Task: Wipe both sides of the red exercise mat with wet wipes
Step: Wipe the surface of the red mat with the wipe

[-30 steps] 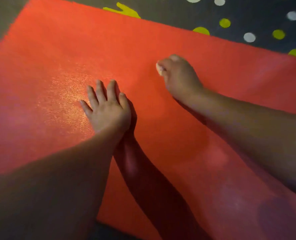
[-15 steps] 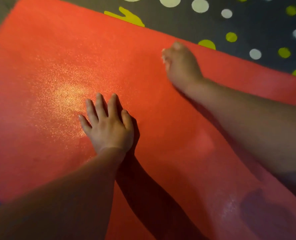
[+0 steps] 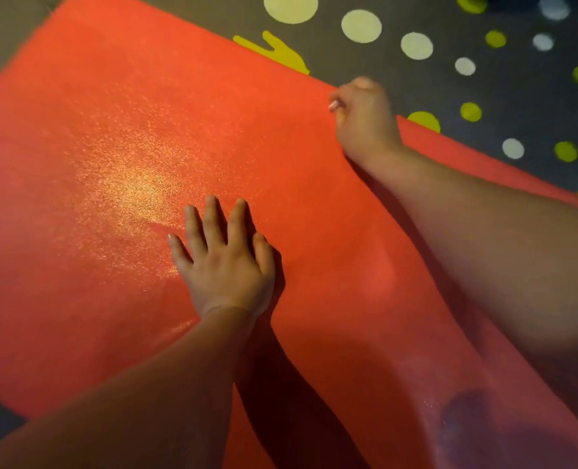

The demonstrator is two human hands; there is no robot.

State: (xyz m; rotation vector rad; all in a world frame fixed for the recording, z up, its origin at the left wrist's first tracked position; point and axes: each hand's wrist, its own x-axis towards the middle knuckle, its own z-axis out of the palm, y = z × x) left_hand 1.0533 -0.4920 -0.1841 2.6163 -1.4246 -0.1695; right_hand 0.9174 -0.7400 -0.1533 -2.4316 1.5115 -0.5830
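The red exercise mat (image 3: 111, 113) is spread flat across most of the frame, from the upper left down to the lower right, with its far edge running on a slant from the top centre to the right side. A glistening patch (image 3: 135, 194) is seen on its surface at centre left. The wet wipe (image 3: 334, 104) shows only as a small pale scrap at the mat's far edge, upper centre right, and is blurred. It is gripped by the right hand (image 3: 365, 120), whose fingers are curled round it, knuckles up. The left hand (image 3: 225, 265) is laid palm down on the mat at the frame's centre, just right of the glistening patch, its fingers straight and slightly spread. Beyond the far edge, a dark floor covering (image 3: 517, 96) dotted with white and yellow-green circles is seen at the upper right, and a yellow hand-shaped print (image 3: 277, 52) lies partly under the mat's edge.
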